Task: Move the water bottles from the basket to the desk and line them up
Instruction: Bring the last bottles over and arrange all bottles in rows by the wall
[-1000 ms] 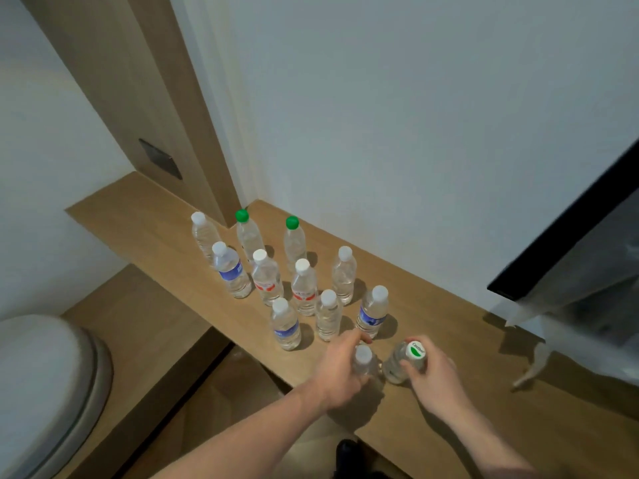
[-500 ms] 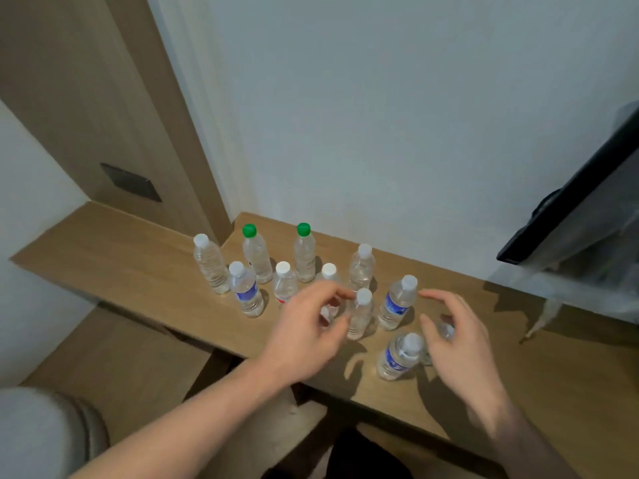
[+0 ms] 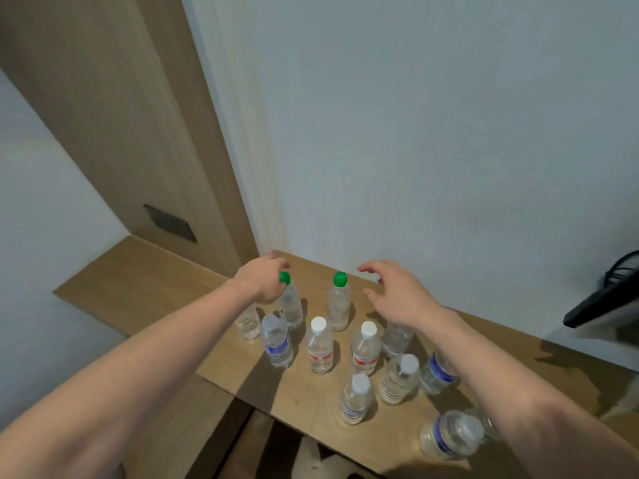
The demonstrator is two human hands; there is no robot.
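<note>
Several clear water bottles stand in loose rows on the wooden desk [image 3: 145,281]. Two at the back have green caps. My left hand [image 3: 261,281] curls round the top of the left green-capped bottle [image 3: 292,305]. My right hand [image 3: 394,293] hovers with spread fingers just right of the right green-capped bottle [image 3: 339,305], not touching it. In front stand white-capped bottles with red labels [image 3: 320,352] and blue labels [image 3: 276,345]. The nearest blue-label bottle [image 3: 449,435] is partly hidden by my right forearm. No basket is in view.
A white wall runs close behind the bottles, and a wooden panel with a dark plate [image 3: 169,223] stands at the back left. A black screen edge [image 3: 601,302] juts in at the right. The desk's front edge drops to the floor below.
Both hands have left the nearest bottles and reached to the back row. The left hand has come to the left green cap. The view has tilted up.
</note>
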